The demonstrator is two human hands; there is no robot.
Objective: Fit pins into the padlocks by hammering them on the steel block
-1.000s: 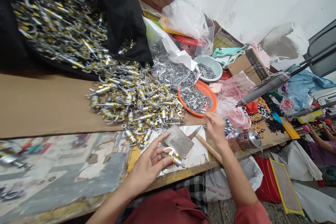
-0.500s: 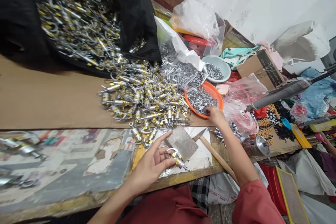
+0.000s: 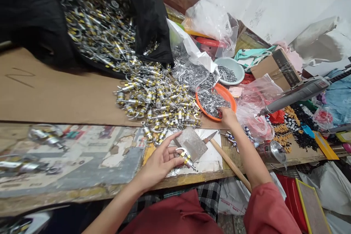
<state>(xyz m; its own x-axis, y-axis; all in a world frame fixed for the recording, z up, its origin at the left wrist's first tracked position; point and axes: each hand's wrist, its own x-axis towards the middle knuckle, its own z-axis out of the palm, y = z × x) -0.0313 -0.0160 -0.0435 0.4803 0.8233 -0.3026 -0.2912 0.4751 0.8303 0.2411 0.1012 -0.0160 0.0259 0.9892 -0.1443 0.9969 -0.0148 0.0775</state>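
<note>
My left hand (image 3: 160,161) pinches a small silver and gold clasp (image 3: 185,158) beside a grey metal block (image 3: 191,144) near the table's front edge. My right hand (image 3: 228,117) reaches into the near rim of an orange bowl (image 3: 229,100) of small silver parts, fingers curled down among them; what they hold, if anything, is hidden. A heap of silver and gold clasps (image 3: 156,98) lies just beyond the left hand, spilling from a black bag (image 3: 90,25).
A hammer (image 3: 225,155) lies between my hands. A white bowl (image 3: 239,68) of silver parts, plastic bags (image 3: 211,22), a cardboard box (image 3: 276,67), a grey rotary tool (image 3: 296,93), a metal cup (image 3: 271,151) and beads (image 3: 290,131) crowd the right. Brown cardboard (image 3: 55,95) covers the left.
My right hand moved from above the hammer forward into the orange bowl. The left hand kept its hold on the clasp. The camera swung slightly left.
</note>
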